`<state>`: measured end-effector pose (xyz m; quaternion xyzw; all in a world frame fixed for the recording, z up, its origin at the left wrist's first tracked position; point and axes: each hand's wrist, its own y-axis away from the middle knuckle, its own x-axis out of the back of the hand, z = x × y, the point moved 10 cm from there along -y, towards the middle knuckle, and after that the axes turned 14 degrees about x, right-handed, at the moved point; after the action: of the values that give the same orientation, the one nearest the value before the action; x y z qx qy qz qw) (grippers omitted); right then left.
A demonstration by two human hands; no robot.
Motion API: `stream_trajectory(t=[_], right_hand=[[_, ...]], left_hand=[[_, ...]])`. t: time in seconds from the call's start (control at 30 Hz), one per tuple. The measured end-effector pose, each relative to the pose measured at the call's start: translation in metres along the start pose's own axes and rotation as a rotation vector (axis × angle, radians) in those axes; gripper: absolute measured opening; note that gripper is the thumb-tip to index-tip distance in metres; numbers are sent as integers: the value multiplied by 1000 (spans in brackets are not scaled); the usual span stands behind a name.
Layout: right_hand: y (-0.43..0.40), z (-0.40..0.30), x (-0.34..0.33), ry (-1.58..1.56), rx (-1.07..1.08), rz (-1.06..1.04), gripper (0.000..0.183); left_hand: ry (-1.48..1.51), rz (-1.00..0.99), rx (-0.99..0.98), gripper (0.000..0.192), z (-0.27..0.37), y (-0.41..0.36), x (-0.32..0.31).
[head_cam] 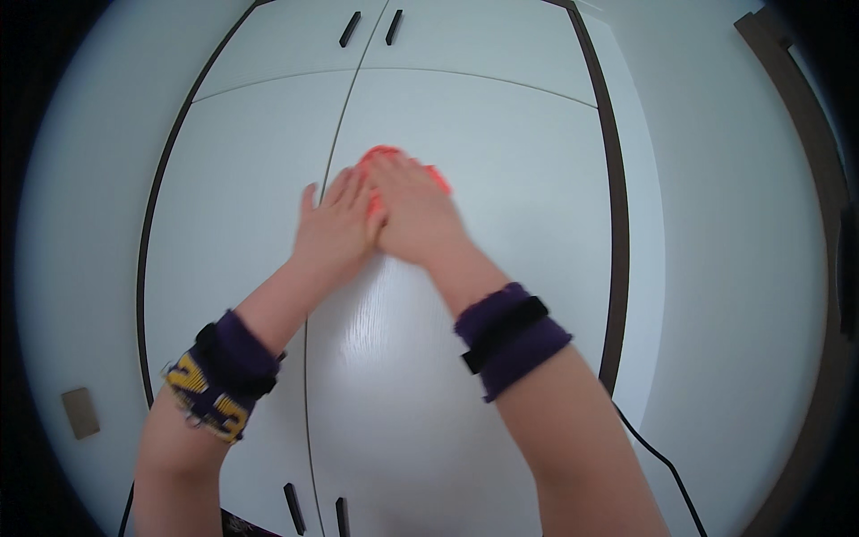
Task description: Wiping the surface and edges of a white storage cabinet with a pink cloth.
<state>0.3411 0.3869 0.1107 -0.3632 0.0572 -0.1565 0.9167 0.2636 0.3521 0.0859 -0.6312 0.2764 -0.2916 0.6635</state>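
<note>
A bright red cloth [439,179] lies against the white right-hand door [470,302] of a tall cabinet. My right hand [416,208] is flat over the cloth and presses it to the door, hiding most of it. My left hand [335,228] is beside it with the fingers spread, close to the seam between the two doors. Its thumb side meets the right hand and the cloth's edge; whether its palm touches the door is hidden. Each forearm wears a dark purple wristband [513,339] with a black strap.
Black handles [294,508] sit low on the doors, and others [394,27] are on the upper doors. Dark brown trim [614,235] frames the cabinet. A black cable [664,460] hangs at the lower right. A beige wall plate [80,413] is at left, a brown frame [798,127] at right.
</note>
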Motion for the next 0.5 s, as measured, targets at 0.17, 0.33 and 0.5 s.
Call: stream_trajectory(t=[0.17, 0.33, 0.5], right_hand=[[50, 97, 106, 169, -132, 76, 59], [140, 143, 221, 270, -343, 105, 60], [111, 194, 228, 333, -316, 34, 64]], left_hand=[[197, 140, -296, 40, 150, -38, 64], [287, 90, -501, 46, 291, -24, 117], [216, 161, -472, 58, 309, -80, 114]])
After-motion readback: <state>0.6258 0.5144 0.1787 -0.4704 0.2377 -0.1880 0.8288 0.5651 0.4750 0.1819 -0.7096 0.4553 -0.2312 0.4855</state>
